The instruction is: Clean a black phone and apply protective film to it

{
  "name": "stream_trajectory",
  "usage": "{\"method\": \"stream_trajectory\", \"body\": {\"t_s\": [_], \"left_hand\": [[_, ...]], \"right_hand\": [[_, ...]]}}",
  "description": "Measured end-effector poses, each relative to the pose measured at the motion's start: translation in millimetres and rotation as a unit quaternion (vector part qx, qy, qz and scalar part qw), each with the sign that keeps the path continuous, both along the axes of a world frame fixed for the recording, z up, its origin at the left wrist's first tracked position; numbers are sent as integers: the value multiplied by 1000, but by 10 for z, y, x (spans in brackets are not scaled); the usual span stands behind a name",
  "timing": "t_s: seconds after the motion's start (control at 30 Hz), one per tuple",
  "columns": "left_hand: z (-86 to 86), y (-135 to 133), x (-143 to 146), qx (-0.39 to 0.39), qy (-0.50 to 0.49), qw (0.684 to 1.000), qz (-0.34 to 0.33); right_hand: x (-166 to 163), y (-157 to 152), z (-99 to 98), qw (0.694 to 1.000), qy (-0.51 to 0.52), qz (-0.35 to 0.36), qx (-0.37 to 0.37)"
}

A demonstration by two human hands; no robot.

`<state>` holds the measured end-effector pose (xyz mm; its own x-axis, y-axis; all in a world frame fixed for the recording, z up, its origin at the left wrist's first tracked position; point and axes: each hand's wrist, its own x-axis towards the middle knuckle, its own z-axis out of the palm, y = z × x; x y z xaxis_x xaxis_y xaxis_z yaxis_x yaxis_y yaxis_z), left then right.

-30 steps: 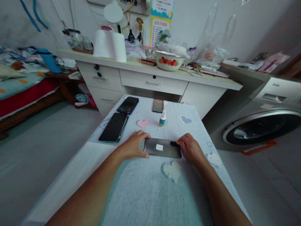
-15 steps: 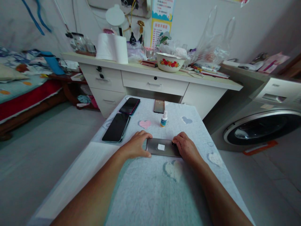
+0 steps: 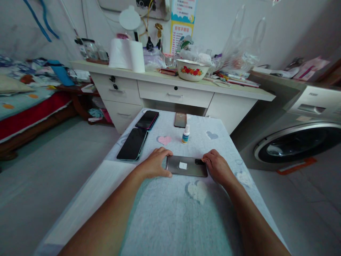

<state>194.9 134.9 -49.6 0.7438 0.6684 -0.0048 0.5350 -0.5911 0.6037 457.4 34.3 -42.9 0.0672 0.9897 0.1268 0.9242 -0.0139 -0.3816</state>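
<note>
A grey smartphone (image 3: 191, 170) lies back up on the cloth-covered table, its long side across my view. It has a small white sticker (image 3: 183, 165) near the middle and a dark camera block (image 3: 199, 161) at its right end. My left hand (image 3: 157, 164) grips the left end between thumb and fingers. My right hand (image 3: 216, 166) is closed, its fingertips pressed together at the right end beside the camera block. Whatever those fingertips may hold is hidden. Beyond the phone stands a small white spray bottle (image 3: 185, 135) with a blue and yellow label.
Two dark-screened phones, one nearer (image 3: 132, 144) and one farther (image 3: 147, 119), lie at the table's left. A phone case (image 3: 180, 120) rests at the far edge. Behind stands a white desk (image 3: 162, 80) bearing a flowered bowl (image 3: 192, 70). A washing machine (image 3: 301, 117) is at right.
My right hand has slid slightly right, off the camera block, which now shows more fully. My left hand keeps its hold on the phone's left end.
</note>
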Motion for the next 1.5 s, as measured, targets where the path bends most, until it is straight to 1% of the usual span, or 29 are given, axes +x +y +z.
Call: {"method": "stream_trajectory", "body": {"t_s": [0.17,0.5,0.73,0.97,1.13,1.37,1.5], "left_hand": [[-4,-4,-2,-4,3,1000,5],[-9,-1,-4,-9,-5,1000,3],[-20,4,-7,0,-2,1000,0],[-4,4,-8,5,1,1000,-3],[3,-2,-6,-3,-2,1000,2],[-20,10,-5,-6,-2,1000,2],[-29,12,-2,-5,-1,1000,3]], "right_hand": [[-44,12,-25,1000,1,5,4],[-226,63,-7,999,-8,32,12],[-77,25,19,1000,-16,7,1],[43,-23,74,999,-21,9,-24],[56,-46,89,999,-19,25,-32],[57,-106,186,996,-9,68,-58],[-9,-108,160,995,5,84,-53]]}}
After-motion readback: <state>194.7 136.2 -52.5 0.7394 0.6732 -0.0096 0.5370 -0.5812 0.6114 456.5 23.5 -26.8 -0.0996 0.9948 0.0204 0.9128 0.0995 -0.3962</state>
